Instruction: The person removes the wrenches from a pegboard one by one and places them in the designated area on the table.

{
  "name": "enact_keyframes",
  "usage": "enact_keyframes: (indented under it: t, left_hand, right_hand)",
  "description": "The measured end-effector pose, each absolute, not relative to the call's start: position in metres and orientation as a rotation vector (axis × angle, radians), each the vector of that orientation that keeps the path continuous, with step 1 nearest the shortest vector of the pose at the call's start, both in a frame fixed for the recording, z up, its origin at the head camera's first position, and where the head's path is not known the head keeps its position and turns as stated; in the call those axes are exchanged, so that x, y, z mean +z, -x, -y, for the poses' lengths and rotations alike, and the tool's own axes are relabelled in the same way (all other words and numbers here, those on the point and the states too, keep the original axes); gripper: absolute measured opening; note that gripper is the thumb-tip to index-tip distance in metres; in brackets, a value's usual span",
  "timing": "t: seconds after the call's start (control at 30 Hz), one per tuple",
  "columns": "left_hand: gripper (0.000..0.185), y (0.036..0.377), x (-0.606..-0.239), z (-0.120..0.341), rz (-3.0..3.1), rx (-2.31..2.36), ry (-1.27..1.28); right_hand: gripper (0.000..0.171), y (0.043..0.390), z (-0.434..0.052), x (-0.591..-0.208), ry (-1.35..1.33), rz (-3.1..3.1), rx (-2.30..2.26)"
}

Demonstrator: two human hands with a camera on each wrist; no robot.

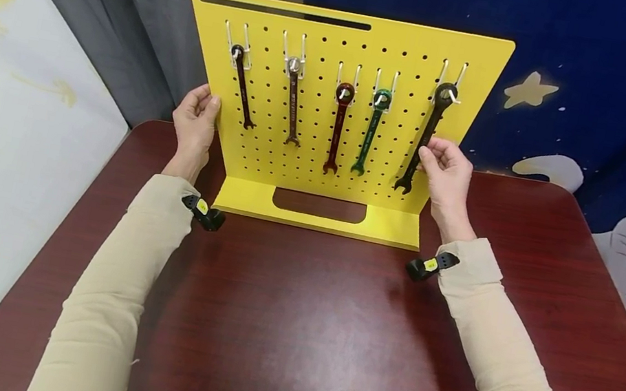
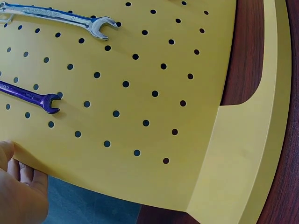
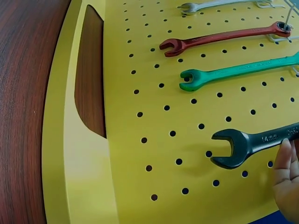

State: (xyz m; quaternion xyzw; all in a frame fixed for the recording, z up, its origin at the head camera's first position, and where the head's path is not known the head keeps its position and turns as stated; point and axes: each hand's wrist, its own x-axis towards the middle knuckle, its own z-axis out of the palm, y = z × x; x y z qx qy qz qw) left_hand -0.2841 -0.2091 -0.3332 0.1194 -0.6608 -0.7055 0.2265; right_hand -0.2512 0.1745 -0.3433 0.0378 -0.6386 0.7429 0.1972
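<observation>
- Green wrench (image 1: 370, 137) is hanging beside black wrench (image 1: 430, 125) on yellow pegboard (image 1: 493, 63).
- Left fingers (image 1: 195, 98) are pinching the pegboard's edge; right fingers (image 1: 445, 152), the black wrench.
- Only right wrist view is showing us "14 mm."

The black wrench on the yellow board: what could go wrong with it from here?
Its ring hangs on a white hook, so a careless lift by the right hand might let the black wrench drop to the table.

The left hand grips the yellow board by its edge; a hard tug could shift it and set the hanging wrenches swinging.
</observation>
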Motion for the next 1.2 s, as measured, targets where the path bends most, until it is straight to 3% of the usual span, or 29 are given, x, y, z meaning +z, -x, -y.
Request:
enact_keyframes:
  t: [0.87, 1.2]
  left_hand:
    - [0.028, 0.284, -0.331, 0.208, 1.811, -1.940, -0.329]
    - [0.026, 0.283, -0.332, 0.207, 1.804, -1.943, -0.325]
  right_hand:
    - [0.015, 0.225, -0.194, -0.337, -0.358, 1.738, 2.166]
    - [0.013, 0.212, -0.207, -0.335, -0.334, 1.669, 2.198]
